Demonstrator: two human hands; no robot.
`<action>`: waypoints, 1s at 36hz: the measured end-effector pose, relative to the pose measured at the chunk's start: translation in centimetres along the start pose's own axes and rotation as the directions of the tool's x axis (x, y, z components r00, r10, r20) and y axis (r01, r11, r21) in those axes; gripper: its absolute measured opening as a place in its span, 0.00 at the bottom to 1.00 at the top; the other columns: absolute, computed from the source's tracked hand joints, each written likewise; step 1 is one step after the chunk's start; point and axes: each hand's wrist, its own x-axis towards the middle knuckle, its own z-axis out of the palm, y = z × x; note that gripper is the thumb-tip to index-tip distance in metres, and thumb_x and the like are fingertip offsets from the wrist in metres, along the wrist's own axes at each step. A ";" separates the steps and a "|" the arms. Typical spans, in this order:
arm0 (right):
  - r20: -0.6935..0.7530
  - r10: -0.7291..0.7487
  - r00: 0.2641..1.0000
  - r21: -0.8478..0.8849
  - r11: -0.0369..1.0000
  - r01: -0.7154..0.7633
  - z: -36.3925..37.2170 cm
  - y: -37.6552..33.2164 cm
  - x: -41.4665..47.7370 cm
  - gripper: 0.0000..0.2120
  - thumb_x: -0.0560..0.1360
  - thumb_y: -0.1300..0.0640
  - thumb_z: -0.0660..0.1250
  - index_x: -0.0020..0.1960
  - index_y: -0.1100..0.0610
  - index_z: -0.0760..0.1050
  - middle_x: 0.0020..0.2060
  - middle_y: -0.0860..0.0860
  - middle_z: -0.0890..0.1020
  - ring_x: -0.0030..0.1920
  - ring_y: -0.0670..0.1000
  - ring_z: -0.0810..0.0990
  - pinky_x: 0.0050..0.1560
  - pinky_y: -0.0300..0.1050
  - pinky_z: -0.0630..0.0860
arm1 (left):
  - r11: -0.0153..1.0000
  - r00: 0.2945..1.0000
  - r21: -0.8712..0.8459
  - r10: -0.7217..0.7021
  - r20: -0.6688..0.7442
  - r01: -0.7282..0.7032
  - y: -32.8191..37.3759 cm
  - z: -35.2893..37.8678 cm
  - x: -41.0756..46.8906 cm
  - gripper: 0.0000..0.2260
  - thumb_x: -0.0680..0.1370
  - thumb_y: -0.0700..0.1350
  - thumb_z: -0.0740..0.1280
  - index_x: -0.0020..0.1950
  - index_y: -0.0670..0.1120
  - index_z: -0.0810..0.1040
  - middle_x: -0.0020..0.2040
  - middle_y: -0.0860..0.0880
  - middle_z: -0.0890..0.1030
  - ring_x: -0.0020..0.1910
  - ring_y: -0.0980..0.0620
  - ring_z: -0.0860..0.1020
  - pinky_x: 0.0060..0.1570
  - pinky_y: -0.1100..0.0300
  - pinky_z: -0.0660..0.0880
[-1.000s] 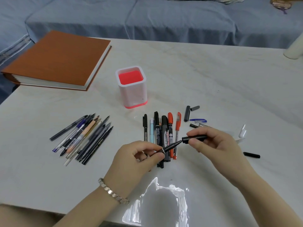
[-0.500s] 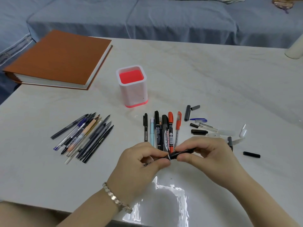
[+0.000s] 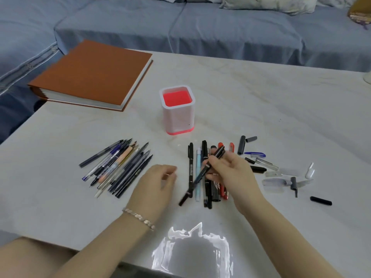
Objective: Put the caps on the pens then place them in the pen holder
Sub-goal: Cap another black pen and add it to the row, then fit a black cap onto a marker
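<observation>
My right hand grips a capped black pen near its upper half, slanted above a row of capped pens on the table. My left hand hovers to the left of that pen, fingers loosely curled and holding nothing. The white pen holder with its red inside stands upright just beyond the row. A pile of uncapped pens lies to the left. Loose caps, black, blue, grey and clear, are scattered to the right.
A thick brown book lies at the table's far left corner. A blue sofa runs behind the table. A lone black cap lies at the right. The table's near edge is close to my forearms.
The cap was pushed onto the black pen between both hands. My left hand then let go and drew left, while my right hand lifted the capped pen over the row.
</observation>
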 end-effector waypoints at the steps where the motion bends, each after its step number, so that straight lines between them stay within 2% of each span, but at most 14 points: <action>1: -0.059 -0.068 0.996 -0.088 0.994 0.063 0.1 0.0 0.4 0.13 0.75 0.63 0.62 0.59 0.54 0.70 0.38 0.61 0.81 0.30 0.39 0.78 0.39 0.29 0.76 | 0.991 0.998 0.130 0.028 -0.058 -0.020 -1.1 -0.5 0.3 0.10 0.76 0.40 0.62 0.56 0.45 0.78 0.53 0.49 0.77 0.49 0.52 0.76 0.51 0.62 0.72; 4: -0.091 -0.258 0.962 -0.298 0.928 0.221 0.5 0.2 1.6 0.16 0.75 0.61 0.63 0.59 0.45 0.66 0.29 0.54 0.75 0.31 0.34 0.74 0.45 0.22 0.69 | 0.917 0.981 0.394 0.125 -0.150 -0.057 -3.7 -2.0 1.1 0.10 0.72 0.37 0.62 0.49 0.40 0.80 0.49 0.42 0.81 0.45 0.41 0.80 0.48 0.51 0.76; 7: -0.038 -0.315 0.948 -0.506 0.824 0.254 1.3 0.7 3.0 0.09 0.73 0.58 0.65 0.42 0.43 0.70 0.27 0.47 0.73 0.29 0.39 0.73 0.68 0.51 0.63 | 0.880 0.980 0.475 0.102 -0.174 -0.007 -5.1 -2.8 1.2 0.06 0.69 0.34 0.65 0.43 0.38 0.80 0.43 0.41 0.82 0.40 0.39 0.80 0.41 0.49 0.77; 8: -0.001 -0.327 0.945 -0.564 0.781 0.270 1.6 0.8 3.3 0.08 0.73 0.57 0.65 0.42 0.44 0.71 0.28 0.45 0.73 0.32 0.39 0.74 0.71 0.49 0.57 | 0.869 0.982 0.495 0.081 -0.172 0.015 -5.2 -2.9 1.2 0.05 0.69 0.33 0.67 0.42 0.38 0.80 0.42 0.41 0.82 0.40 0.39 0.80 0.40 0.49 0.77; 10: 0.091 -0.358 0.929 -0.677 0.662 0.322 2.3 1.1 3.9 0.08 0.74 0.58 0.64 0.52 0.51 0.75 0.33 0.46 0.73 0.41 0.43 0.73 0.64 0.28 0.50 | 0.848 0.984 0.529 0.066 -0.163 0.031 -5.6 -3.0 1.3 0.03 0.68 0.33 0.69 0.40 0.38 0.81 0.40 0.41 0.82 0.38 0.38 0.79 0.37 0.50 0.77; 12: 0.173 -0.347 0.922 -0.760 0.549 0.349 2.8 1.5 4.1 0.15 0.75 0.59 0.63 0.61 0.55 0.72 0.46 0.49 0.74 0.53 0.48 0.73 0.53 0.19 0.47 | 0.825 0.988 0.564 0.064 -0.143 0.028 -6.0 -2.8 1.5 0.04 0.66 0.33 0.71 0.38 0.39 0.81 0.37 0.41 0.81 0.35 0.39 0.79 0.35 0.52 0.76; 14: 0.218 -0.327 0.919 -0.783 0.504 0.365 3.1 1.9 4.2 0.18 0.75 0.60 0.62 0.65 0.56 0.70 0.59 0.53 0.72 0.60 0.50 0.70 0.52 0.23 0.52 | 0.809 0.991 0.588 0.072 -0.111 0.007 -6.2 -2.6 1.7 0.05 0.63 0.33 0.73 0.37 0.39 0.80 0.35 0.41 0.81 0.33 0.40 0.79 0.32 0.53 0.76; 16: 0.248 -0.323 0.913 -0.793 0.473 0.383 3.1 2.2 4.1 0.18 0.75 0.60 0.62 0.65 0.57 0.70 0.62 0.54 0.69 0.63 0.51 0.67 0.56 0.28 0.56 | 0.804 0.995 0.595 0.052 -0.086 0.009 -6.2 -2.4 1.7 0.06 0.63 0.32 0.74 0.36 0.39 0.80 0.32 0.41 0.80 0.31 0.40 0.78 0.29 0.54 0.75; 19: 0.269 -0.353 0.896 -0.799 0.438 0.412 2.0 2.6 3.6 0.16 0.75 0.60 0.63 0.63 0.57 0.72 0.62 0.53 0.69 0.65 0.51 0.66 0.56 0.26 0.53 | 0.800 0.999 0.599 0.027 -0.035 -0.001 -6.0 -2.1 1.6 0.05 0.63 0.32 0.73 0.36 0.38 0.79 0.32 0.40 0.78 0.30 0.39 0.78 0.27 0.53 0.75; 22: 0.273 -0.372 0.887 -0.797 0.429 0.425 0.3 2.8 2.8 0.14 0.74 0.60 0.64 0.60 0.56 0.75 0.60 0.52 0.72 0.64 0.50 0.67 0.56 0.25 0.52 | 0.860 0.998 0.510 0.004 -0.069 0.031 -5.1 -1.6 1.7 0.07 0.72 0.37 0.65 0.48 0.38 0.79 0.44 0.40 0.77 0.41 0.39 0.77 0.36 0.51 0.75; 25: 0.241 -0.378 0.894 -0.811 0.428 0.399 -2.2 2.9 2.1 0.11 0.74 0.61 0.64 0.55 0.57 0.78 0.56 0.52 0.75 0.60 0.50 0.70 0.56 0.27 0.55 | 0.934 0.994 0.357 0.051 -0.098 -0.013 -3.6 -0.9 1.7 0.11 0.76 0.39 0.60 0.57 0.40 0.75 0.53 0.44 0.72 0.46 0.44 0.76 0.42 0.58 0.69; 29: 0.170 -0.293 0.941 -0.854 0.433 0.289 -5.9 2.5 2.1 0.09 0.74 0.60 0.64 0.53 0.56 0.79 0.49 0.50 0.78 0.55 0.51 0.74 0.54 0.37 0.66 | 0.980 0.995 0.184 0.090 -0.051 -0.079 -1.9 0.0 1.9 0.12 0.77 0.40 0.59 0.58 0.43 0.74 0.50 0.49 0.70 0.41 0.56 0.71 0.41 0.69 0.62; 32: 0.074 -0.295 0.953 -0.866 0.454 0.208 -8.3 1.5 2.5 0.09 0.74 0.62 0.64 0.52 0.59 0.80 0.48 0.53 0.81 0.53 0.53 0.77 0.47 0.32 0.64 | 0.989 0.996 0.122 0.084 -0.007 -0.082 -0.9 0.8 2.1 0.11 0.77 0.40 0.59 0.57 0.46 0.76 0.46 0.51 0.75 0.42 0.56 0.72 0.38 0.69 0.63; 36: -0.070 -0.278 0.958 -0.871 0.486 0.077 -11.0 0.3 3.1 0.09 0.75 0.61 0.63 0.52 0.59 0.79 0.46 0.53 0.79 0.48 0.52 0.76 0.46 0.38 0.66 | 0.990 0.993 0.079 0.112 0.042 -0.115 0.1 1.6 2.1 0.08 0.77 0.41 0.60 0.52 0.47 0.77 0.40 0.55 0.77 0.38 0.62 0.73 0.35 0.78 0.66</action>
